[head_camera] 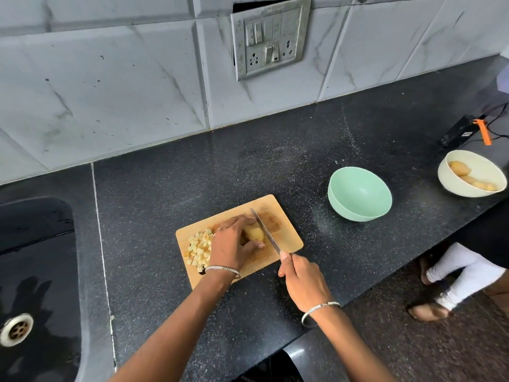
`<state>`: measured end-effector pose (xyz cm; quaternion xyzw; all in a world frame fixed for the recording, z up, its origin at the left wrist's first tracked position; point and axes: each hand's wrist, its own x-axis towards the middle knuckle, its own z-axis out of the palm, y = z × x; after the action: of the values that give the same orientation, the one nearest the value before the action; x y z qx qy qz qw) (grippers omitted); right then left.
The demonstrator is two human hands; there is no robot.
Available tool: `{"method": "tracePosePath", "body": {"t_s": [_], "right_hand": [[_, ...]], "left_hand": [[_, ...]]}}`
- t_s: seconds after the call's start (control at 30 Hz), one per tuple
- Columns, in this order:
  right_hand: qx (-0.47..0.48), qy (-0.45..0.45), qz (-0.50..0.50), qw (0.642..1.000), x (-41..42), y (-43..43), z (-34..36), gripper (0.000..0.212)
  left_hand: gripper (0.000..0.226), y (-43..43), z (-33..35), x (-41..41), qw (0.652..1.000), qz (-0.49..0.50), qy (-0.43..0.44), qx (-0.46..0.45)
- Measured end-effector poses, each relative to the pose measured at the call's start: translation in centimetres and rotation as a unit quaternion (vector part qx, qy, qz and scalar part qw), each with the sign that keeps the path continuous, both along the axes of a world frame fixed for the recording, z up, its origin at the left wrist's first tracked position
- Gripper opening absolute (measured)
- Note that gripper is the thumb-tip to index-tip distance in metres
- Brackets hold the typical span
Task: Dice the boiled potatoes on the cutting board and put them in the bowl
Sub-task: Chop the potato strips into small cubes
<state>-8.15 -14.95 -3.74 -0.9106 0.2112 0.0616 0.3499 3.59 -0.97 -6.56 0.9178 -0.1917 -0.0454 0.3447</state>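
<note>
The left hand (pixel 234 244) is curled over a whole boiled potato (pixel 254 234) in the middle of the cutting board (pixel 287 238), fingers on its far side and thumb on its near side. The right hand (pixel 300 279) grips the knife (pixel 265 232) by the handle, which the fist hides, and the blade lies along the potato's right flank, tip pointing away from the person.

A boiled potato is likely soft and a little slick in its skin, so it should cut easily but may crumble or roll. A light hold well back from the blade looks best, with fingertips tucked.

Left of the hand sits a heap of diced potato (pixel 199 248), not yet moved. The green bowl (pixel 344 208) stands on the tabletop (pixel 248 161) just right of the board, apparently empty. Further right, a white bowl (pixel 443 177) holds more whole potatoes (pixel 458 168).
</note>
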Motion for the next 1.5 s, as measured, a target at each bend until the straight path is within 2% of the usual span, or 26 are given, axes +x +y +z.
{"method": "tracePosePath", "body": {"t_s": [0.3,0.53,0.77,1.0,1.27,1.5], "right_hand": [[0.0,0.003,0.013,1.0,0.2,-0.3,0.5,0.054],[-0.001,0.033,0.024,0.999,0.9,-0.3,0.5,0.048],[-0.032,0.03,0.002,0.999,3.6,1.6,0.1,0.051],[-0.071,0.038,0.01,0.997,0.2,1.4,0.0,0.051],[-0.07,0.051,0.006,0.996,4.4,2.2,-0.4,0.054],[-0.083,0.069,-0.008,0.994,0.1,1.8,-0.1,0.056]], "left_hand": [[0.051,0.2,0.5,-0.1,1.0,-0.008,0.023,0.011],[0.049,0.1,0.7,0.0,0.999,-0.003,0.032,0.011],[0.047,-0.1,0.7,0.2,0.999,0.007,0.029,0.019],[0.045,-0.1,0.0,0.2,0.999,0.019,0.033,-0.004],[0.047,-0.1,0.0,0.3,0.999,0.028,0.028,0.014],[0.047,-0.1,0.0,0.3,0.999,0.033,0.03,0.001]]}}
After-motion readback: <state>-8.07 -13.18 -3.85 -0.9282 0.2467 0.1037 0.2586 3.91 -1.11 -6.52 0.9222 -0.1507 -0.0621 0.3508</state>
